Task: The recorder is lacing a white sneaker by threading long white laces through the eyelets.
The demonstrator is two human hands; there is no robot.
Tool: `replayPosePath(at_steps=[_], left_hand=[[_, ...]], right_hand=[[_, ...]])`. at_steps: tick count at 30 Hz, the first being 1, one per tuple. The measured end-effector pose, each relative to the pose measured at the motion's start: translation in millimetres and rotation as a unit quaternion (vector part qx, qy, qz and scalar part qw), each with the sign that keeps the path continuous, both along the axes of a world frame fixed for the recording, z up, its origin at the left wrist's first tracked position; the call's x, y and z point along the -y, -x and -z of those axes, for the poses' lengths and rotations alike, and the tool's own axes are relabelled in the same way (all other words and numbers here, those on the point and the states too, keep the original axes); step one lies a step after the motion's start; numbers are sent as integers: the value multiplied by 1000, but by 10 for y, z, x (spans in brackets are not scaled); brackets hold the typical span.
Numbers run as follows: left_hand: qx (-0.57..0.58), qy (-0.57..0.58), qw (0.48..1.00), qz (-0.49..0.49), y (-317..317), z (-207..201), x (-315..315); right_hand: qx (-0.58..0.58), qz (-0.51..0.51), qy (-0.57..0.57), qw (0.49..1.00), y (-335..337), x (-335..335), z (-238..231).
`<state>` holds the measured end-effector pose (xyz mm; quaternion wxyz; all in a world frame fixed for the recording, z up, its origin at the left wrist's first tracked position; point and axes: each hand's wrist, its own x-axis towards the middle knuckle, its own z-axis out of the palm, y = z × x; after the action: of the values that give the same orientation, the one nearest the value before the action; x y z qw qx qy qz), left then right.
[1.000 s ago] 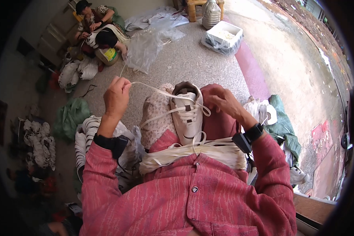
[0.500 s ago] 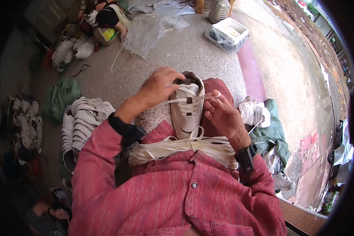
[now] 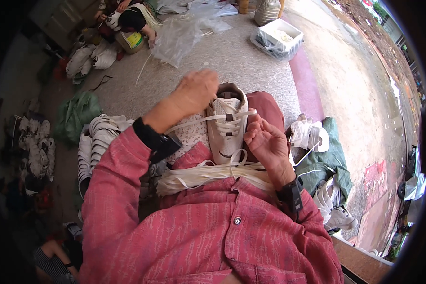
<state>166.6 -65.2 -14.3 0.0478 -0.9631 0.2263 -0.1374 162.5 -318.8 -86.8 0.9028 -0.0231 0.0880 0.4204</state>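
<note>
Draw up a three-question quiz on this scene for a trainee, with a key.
1. True or false: the toe of the shoe points toward the person's shirt.

2. Which lies across the lap, between shoe and shirt?
A. a green sack
B. a bundle of laces
C. a white box

3. Fill in: the hand nearer the shoe's opening is the person's ____ hand.

Key
1. True; the opening is at the far end.
2. B.
3. Left; the left hand is by the opening, while the right hand is at the shoe's right side, lower in the picture.
</note>
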Motion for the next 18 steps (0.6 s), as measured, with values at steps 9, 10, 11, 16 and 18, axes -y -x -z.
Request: replayPosePath(at_steps=[9,10,11,16,18], left_hand=[[-426,628,630,-163,1043,117,-172],[-501,719,452,-167,1175,167,-146],[-497,725,448,-165,1258,223,-124],[-291,945,146,-30,1266,521,-239],[-215,974,35,54,1260,619,-447]], right_hand=[[245,29,349,904,-107,222,-193],[310,40,413,856,-143,262,-250],[383,56,457,801,-181,278,-302],[615,105,542,563,-353,-8,-471],[732,112,531,412,-430,-194,-508]])
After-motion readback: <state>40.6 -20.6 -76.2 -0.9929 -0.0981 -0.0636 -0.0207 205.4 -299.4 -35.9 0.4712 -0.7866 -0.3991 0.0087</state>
